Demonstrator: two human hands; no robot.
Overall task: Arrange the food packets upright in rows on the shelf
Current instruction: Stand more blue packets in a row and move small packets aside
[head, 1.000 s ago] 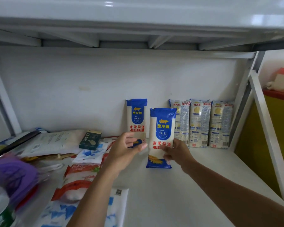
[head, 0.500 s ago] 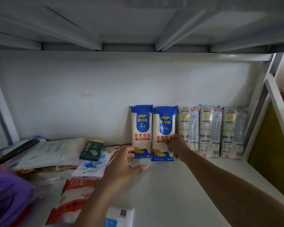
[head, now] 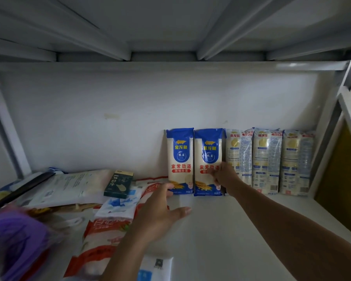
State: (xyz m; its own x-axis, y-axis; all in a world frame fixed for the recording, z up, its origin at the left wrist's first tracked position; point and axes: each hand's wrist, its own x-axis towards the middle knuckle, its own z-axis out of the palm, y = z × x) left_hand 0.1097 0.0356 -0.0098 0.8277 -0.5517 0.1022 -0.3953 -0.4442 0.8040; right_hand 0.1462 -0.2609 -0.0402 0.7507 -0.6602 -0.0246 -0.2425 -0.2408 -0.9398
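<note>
Since the earlier frame the second blue noodle packet has been set upright against the far wall beside the first blue noodle packet, steadied by the right hand's fingertips, while the left hand is spread empty; release is best made gently.

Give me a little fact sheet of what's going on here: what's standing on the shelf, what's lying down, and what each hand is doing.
standing row: two blue packets and three clear packets, upright against the back wall
lying flat: pile of bags on the left, with a dark box on top
left hand: open, fingertips at the foot of the leftmost blue packet
right hand: pressed on the front of the second blue packet
shelf: white, bare at the front right
</note>
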